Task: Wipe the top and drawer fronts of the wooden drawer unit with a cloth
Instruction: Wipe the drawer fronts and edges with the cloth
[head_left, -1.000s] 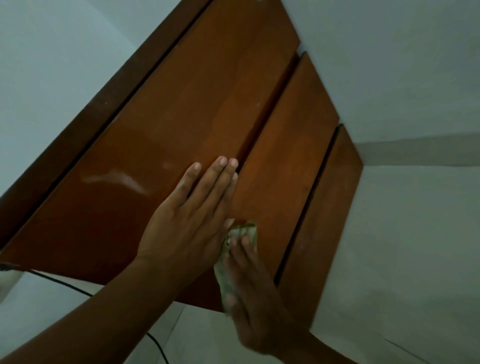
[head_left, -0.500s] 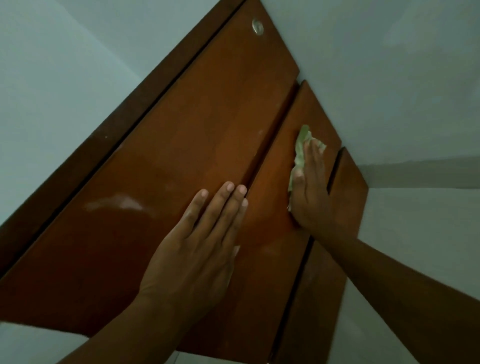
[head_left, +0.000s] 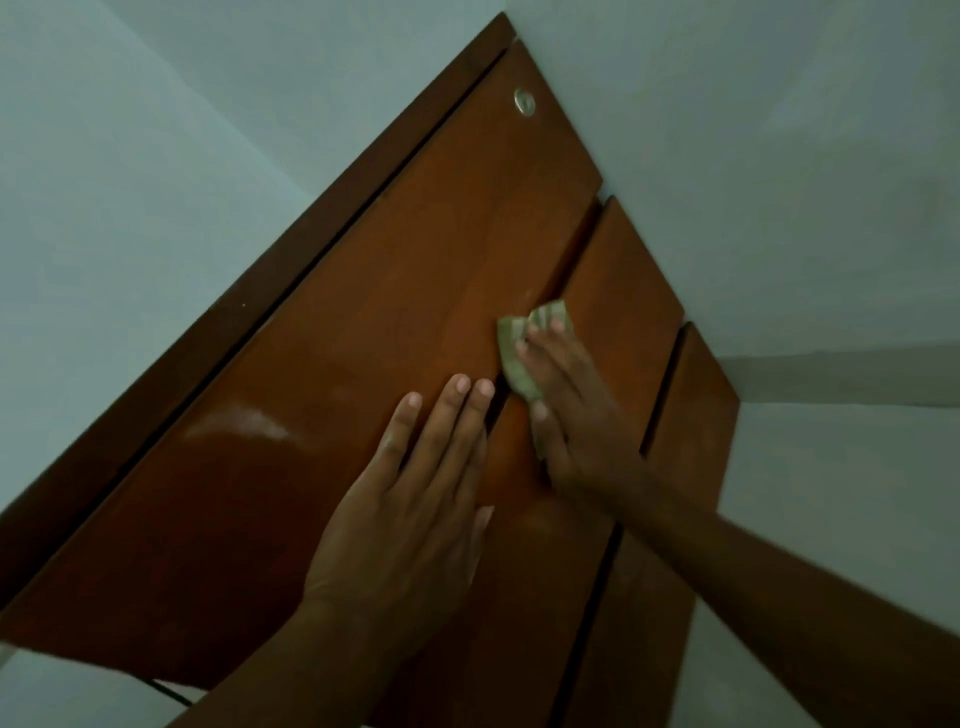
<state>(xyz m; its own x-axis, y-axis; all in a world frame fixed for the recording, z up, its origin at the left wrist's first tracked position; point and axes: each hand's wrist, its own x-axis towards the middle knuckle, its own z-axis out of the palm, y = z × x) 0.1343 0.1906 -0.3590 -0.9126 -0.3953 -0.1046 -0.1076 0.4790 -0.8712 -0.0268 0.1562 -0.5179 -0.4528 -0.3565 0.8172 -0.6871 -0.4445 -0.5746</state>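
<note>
The wooden drawer unit (head_left: 322, 415) fills the middle of the head view, seen steeply from above, with three reddish-brown drawer fronts divided by dark gaps. My left hand (head_left: 410, 499) lies flat on the widest front, fingers spread toward the gap. My right hand (head_left: 566, 410) presses a pale green cloth (head_left: 519, 353) against the middle front (head_left: 623, 312), right at the gap between the two fronts. The cloth is partly hidden under my fingers. A round metal lock (head_left: 524, 101) sits near the far corner of the widest front.
Pale walls surround the unit on both sides. A light floor (head_left: 831, 493) with a grey skirting strip (head_left: 852, 374) lies to the right. A thin black cable (head_left: 166, 691) runs below the unit at the bottom left.
My right hand swept the cloth from the near end of the middle front up to its far end, then back down toward the gap beside my left fingers. The left hand stayed flat.
</note>
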